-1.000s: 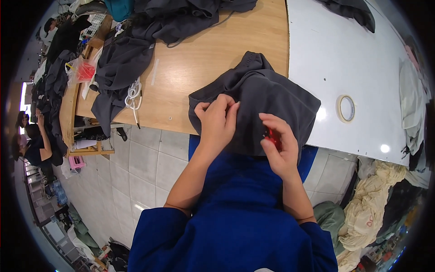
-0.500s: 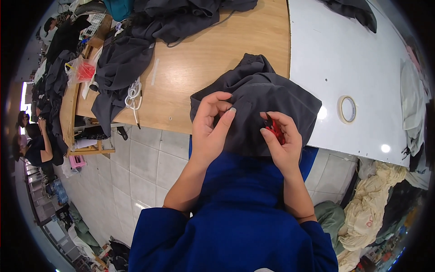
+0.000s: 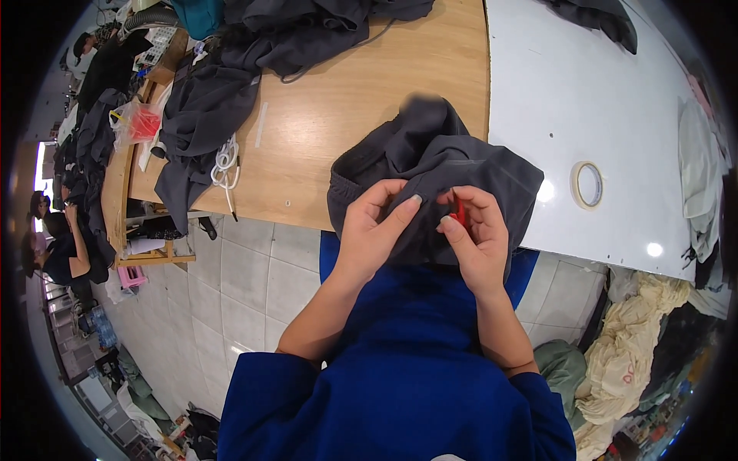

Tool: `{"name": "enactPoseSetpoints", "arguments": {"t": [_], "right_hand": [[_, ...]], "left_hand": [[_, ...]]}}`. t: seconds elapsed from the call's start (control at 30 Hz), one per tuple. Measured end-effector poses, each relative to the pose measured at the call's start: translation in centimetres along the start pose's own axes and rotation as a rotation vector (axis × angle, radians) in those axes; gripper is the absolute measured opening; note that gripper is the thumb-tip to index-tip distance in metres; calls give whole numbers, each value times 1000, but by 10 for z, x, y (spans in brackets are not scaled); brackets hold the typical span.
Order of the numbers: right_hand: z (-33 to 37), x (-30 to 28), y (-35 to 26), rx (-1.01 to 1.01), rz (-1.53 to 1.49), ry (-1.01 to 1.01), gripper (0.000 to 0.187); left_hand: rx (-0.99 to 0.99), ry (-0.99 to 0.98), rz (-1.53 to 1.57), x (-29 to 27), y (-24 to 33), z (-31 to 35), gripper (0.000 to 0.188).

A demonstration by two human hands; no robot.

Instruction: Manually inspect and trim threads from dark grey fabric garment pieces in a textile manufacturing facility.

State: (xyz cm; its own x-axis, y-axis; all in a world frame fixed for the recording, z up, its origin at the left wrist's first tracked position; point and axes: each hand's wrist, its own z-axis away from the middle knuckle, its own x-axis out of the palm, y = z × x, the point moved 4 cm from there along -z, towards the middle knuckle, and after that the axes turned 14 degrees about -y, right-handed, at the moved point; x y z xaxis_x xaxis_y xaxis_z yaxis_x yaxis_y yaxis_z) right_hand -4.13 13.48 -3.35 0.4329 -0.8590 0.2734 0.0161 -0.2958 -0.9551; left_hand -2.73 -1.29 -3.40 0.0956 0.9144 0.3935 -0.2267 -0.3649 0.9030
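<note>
A dark grey garment (image 3: 484,165) with a gathered elastic edge lies bunched at the front of the wooden table and hangs over toward my lap. My left hand (image 3: 375,234) pinches a fold of its cloth between thumb and fingers. Close by on the right, my right hand (image 3: 483,244) is closed around small red thread snips (image 3: 459,213), their dark tip pointing away from me. Most of the snips' body is hidden in the palm. The two hands are a short gap apart over the cloth.
The wooden tabletop (image 3: 330,115) meets a white tabletop (image 3: 553,92) on the right, where a tape roll (image 3: 588,185) lies. More dark grey garments (image 3: 211,104) and a white cord (image 3: 224,163) are at the left. Cream cloth (image 3: 623,346) is heaped lower right; people sit far left.
My left hand has moved slightly right and closed on the cloth. The garment has shifted, opening its elastic edge to view. The snips have turned more upright in my right hand.
</note>
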Motion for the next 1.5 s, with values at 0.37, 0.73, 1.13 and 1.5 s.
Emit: {"name": "enactPoseSetpoints", "arguments": {"t": [0.37,0.73,1.13,1.5], "right_hand": [[-1,3,-31,-256,796,81,27],[1,5,-35,-287,963,138,24],[5,2,-31,-273,780,149,25],[-6,6,-7,-300,505,15,23]], "left_hand": [[122,38,-79,0,1,0,15],[100,24,-85,1,1,2,15],[73,15,8,4,4,3,16],[37,-62,19,6,-5,3,13]]}}
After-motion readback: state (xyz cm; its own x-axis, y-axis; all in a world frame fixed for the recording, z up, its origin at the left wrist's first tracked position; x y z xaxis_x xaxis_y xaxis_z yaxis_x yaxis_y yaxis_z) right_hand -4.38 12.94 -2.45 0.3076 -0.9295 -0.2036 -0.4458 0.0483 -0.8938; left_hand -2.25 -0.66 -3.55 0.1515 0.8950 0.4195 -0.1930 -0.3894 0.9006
